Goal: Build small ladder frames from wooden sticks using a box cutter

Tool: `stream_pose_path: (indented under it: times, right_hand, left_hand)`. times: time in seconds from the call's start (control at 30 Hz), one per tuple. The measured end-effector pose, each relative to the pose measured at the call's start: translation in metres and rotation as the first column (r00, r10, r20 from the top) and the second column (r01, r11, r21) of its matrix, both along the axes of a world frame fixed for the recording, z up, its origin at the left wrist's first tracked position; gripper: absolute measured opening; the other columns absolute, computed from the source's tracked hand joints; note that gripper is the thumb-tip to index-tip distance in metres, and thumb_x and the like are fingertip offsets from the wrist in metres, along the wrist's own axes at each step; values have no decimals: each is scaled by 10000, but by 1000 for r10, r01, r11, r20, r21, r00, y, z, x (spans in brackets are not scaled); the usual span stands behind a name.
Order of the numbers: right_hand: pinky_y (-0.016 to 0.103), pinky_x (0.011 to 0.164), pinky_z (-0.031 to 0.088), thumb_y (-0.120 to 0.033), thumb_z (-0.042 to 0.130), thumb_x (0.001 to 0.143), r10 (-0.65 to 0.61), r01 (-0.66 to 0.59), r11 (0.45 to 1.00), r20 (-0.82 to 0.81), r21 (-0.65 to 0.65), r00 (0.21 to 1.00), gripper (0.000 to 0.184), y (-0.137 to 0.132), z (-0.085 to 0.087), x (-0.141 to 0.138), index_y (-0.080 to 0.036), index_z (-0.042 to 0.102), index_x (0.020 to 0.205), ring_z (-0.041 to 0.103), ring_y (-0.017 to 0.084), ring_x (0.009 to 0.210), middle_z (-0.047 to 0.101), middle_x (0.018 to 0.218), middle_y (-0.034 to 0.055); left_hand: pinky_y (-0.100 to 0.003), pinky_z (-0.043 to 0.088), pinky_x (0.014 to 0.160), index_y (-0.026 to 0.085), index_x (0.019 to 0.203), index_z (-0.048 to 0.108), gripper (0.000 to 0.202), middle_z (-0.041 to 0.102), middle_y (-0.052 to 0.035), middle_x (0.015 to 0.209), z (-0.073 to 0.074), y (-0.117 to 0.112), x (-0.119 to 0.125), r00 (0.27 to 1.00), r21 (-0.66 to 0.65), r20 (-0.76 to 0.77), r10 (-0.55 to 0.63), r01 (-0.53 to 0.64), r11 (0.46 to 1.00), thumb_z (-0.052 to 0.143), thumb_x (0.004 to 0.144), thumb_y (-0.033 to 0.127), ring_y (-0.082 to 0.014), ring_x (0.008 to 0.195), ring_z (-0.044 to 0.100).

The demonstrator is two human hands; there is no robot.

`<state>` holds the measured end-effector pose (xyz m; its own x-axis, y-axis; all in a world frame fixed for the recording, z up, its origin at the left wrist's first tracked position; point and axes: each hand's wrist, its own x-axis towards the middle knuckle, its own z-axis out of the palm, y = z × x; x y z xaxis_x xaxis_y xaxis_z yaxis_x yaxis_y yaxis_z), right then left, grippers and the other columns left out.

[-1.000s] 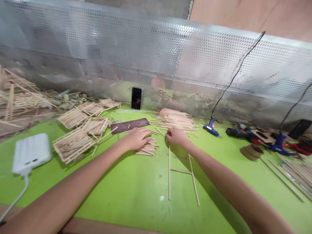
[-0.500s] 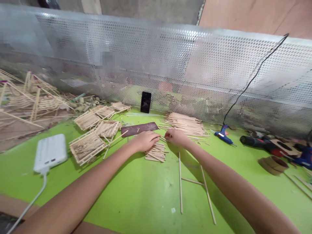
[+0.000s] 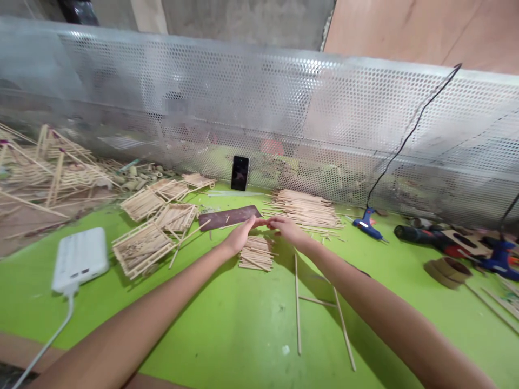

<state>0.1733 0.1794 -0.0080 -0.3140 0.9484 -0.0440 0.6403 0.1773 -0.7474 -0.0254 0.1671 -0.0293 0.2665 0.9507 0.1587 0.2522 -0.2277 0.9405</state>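
My left hand [image 3: 240, 235] is just above the far end of a small row of short wooden sticks [image 3: 256, 254], its fingers stretched toward the right. Opposite it, my right hand [image 3: 288, 231] has its fingers extended leftward, and the fingertips of both hands meet or nearly meet. I make out no stick between them, though the fingertips are small and partly overlap. Behind my right hand lies a larger heap of wooden sticks [image 3: 310, 208]. A dark brown flat strip [image 3: 227, 217] lies beyond my left hand. Nearer to me, three sticks form an H-like shape, including a left upright stick [image 3: 297, 313].
Small stick-built carts [image 3: 141, 248] and a white power bank [image 3: 81, 259] with a cable are on the left. A phone [image 3: 240, 173] leans against the perforated metal screen [image 3: 243, 102]. Rightward lie a blue glue gun [image 3: 368, 224] and a brown ring-shaped piece [image 3: 446, 272].
Both hands have risen slightly from the small row, and their fingers have straightened toward each other. Sticks seen at the fingertips before no longer show there. The view has shifted a little.
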Motion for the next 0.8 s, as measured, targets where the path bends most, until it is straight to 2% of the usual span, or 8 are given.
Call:
stream_pose_path:
  times: [0.1, 0.2, 0.33, 0.43, 0.6, 0.73, 0.8]
  right_hand:
    - [393, 907, 623, -344, 360, 1114, -128, 125, 992, -83, -34, 988, 443, -7, -15, -3, -238, 724, 1344, 763, 266, 1141, 770, 1315, 146]
    - [429, 909, 627, -414, 311, 1127, -196, 190, 980, -133, -58, 972, 488, -15, -27, -14, -250, 674, 1410, 747, 294, 1185, 752, 1343, 161]
    - [460, 918, 621, -456, 185, 1139, -247, 239, 969, -178, -65, 953, 579, -23, -32, -33, -244, 558, 1528, 703, 311, 1258, 692, 1439, 179]
    - [466, 896, 638, -445, 108, 1125, -278, 271, 960, -208, -66, 938, 632, -29, -32, -42, -231, 557, 1515, 721, 313, 1204, 696, 1416, 180]
    - [451, 823, 653, -376, 77, 1117, -248, 256, 967, -224, 6, 942, 644, -32, -37, -47, -271, 609, 1464, 771, 287, 1023, 764, 1206, 141]
    - [453, 898, 627, -328, 93, 1114, -186, 211, 965, -156, 158, 970, 619, -25, -39, -39, -270, 588, 1482, 737, 300, 1168, 739, 1257, 146]
    - [465, 944, 605, -308, 94, 1109, -101, 116, 963, -71, 244, 992, 614, -23, -33, -29, -256, 589, 1468, 699, 314, 1244, 729, 1276, 150]
  left_hand:
    - [-530, 481, 1244, 199, 1211, 766, 750, 747, -162, 1427, -8, -3, 9, 994, -59, 90, 59, -54, 997, 315, 1029, 770, -333, 1406, 662]
    - [-492, 471, 1261, 188, 1277, 732, 740, 713, -160, 1484, -9, -5, 12, 985, -108, 137, 108, -94, 990, 274, 1063, 729, -309, 1441, 637]
    - [-459, 495, 1234, 195, 1307, 701, 697, 712, -150, 1485, -8, -7, 13, 971, -143, 176, 164, -139, 980, 240, 1097, 675, -291, 1433, 641]
    - [-442, 512, 1210, 186, 1288, 687, 669, 721, -159, 1461, -9, -10, 16, 963, -147, 193, 187, -160, 976, 231, 1108, 641, -284, 1403, 658]
    - [-438, 536, 1177, 194, 1275, 661, 583, 729, -155, 1436, -13, -14, 21, 958, -118, 201, 206, -185, 976, 249, 1110, 571, -275, 1347, 684]
    - [-449, 516, 1190, 197, 1216, 678, 605, 744, -153, 1391, -11, -10, 19, 960, -68, 173, 223, -214, 975, 238, 1100, 596, -283, 1350, 679]
    - [-456, 497, 1208, 202, 1196, 695, 605, 746, -143, 1388, -6, -8, 14, 968, -24, 141, 209, -207, 978, 261, 1093, 610, -286, 1364, 666]
